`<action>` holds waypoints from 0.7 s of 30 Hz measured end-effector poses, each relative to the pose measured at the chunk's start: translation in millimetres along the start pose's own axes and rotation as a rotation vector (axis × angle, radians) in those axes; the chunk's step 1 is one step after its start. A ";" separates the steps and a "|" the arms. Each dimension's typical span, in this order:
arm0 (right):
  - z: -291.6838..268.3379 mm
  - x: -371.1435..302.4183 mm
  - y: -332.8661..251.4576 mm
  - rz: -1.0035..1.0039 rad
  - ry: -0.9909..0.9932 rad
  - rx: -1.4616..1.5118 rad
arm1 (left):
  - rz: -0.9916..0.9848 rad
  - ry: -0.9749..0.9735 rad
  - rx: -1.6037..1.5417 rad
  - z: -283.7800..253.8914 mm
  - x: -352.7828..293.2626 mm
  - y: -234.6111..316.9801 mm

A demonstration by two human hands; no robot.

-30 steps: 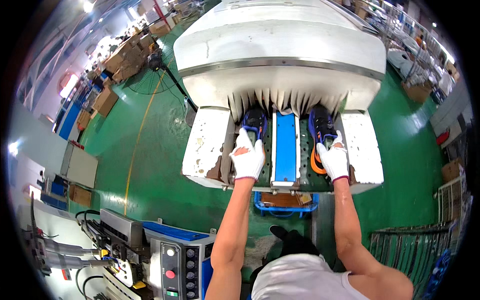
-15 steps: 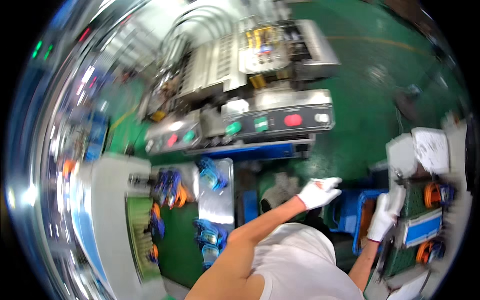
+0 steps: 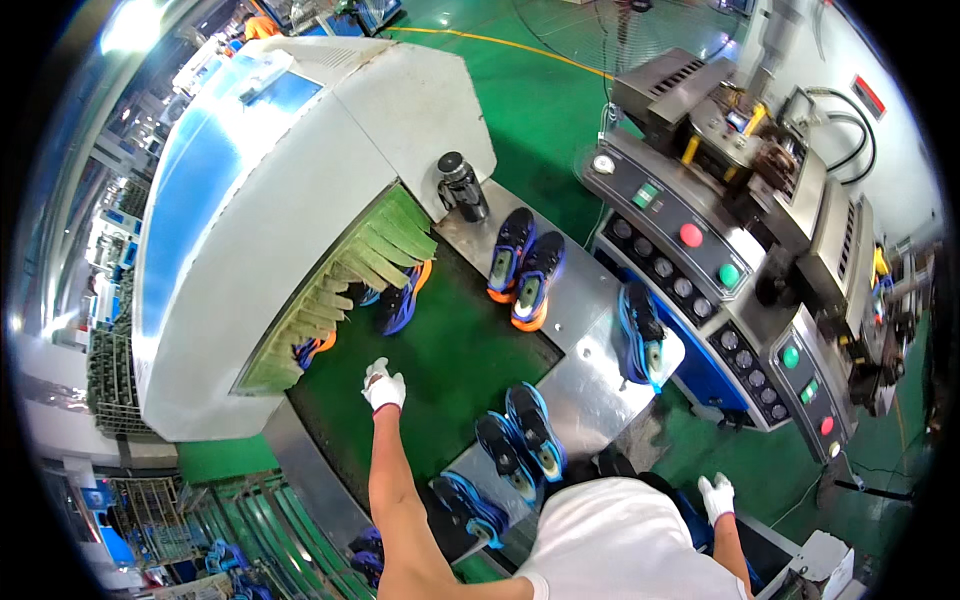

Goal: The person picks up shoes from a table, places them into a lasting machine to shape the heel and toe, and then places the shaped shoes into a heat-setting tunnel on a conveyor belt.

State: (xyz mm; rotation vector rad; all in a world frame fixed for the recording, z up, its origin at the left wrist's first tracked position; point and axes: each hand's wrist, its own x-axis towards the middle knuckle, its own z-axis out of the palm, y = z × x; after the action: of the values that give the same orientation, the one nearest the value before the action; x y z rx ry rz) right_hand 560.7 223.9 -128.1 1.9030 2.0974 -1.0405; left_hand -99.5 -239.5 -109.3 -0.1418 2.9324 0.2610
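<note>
My left hand (image 3: 383,388), in a white glove, reaches over the green conveyor belt (image 3: 440,350) with its fingers apart and nothing in it. Nearest to it, a purple-and-orange shoe (image 3: 405,300) pokes out under the green strip curtain (image 3: 365,265), and part of another shoe (image 3: 315,348) shows beside it. My right hand (image 3: 716,497), also white-gloved, is held out low on the right, fingers spread and bare of any object. Along the metal ledge (image 3: 595,385) lie black-and-blue shoes (image 3: 535,430), a single blue shoe (image 3: 640,335) and a pair of purple-and-orange shoes (image 3: 540,278).
A large white machine housing (image 3: 300,190) rises behind the curtain. A black flask (image 3: 461,187) stands at the ledge's far corner. To the right is a press machine with a button panel (image 3: 680,225). Wire racks (image 3: 150,520) stand at lower left.
My view has turned left toward the conveyor. My left hand has gone from beside the blue crate to above the belt. My right hand has come away from the crate's edge.
</note>
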 end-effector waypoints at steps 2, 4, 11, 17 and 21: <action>-8.9 -16.0 -8.1 0.089 -0.020 -0.100 | 0.072 0.051 -0.074 -3.8 50.1 7.1; -25.0 -40.4 -41.8 0.217 -0.039 -0.219 | 0.186 0.111 -0.188 -1.6 108.6 21.9; -49.4 -34.8 -108.4 0.050 -0.137 -0.525 | 0.137 -0.008 -0.118 71.6 227.2 63.3; -17.6 -6.9 -239.6 -0.360 -0.145 -0.428 | 0.164 0.108 -0.414 33.3 148.5 70.1; -2.7 -48.9 -396.7 -0.654 -0.238 -0.289 | 0.277 -0.121 -0.610 -5.1 46.9 56.9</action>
State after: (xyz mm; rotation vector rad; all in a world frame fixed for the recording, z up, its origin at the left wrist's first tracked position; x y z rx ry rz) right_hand 207.9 196.4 57.8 0.9220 2.5968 -0.9219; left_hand -152.7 -188.3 -104.4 0.1913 2.6469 1.1527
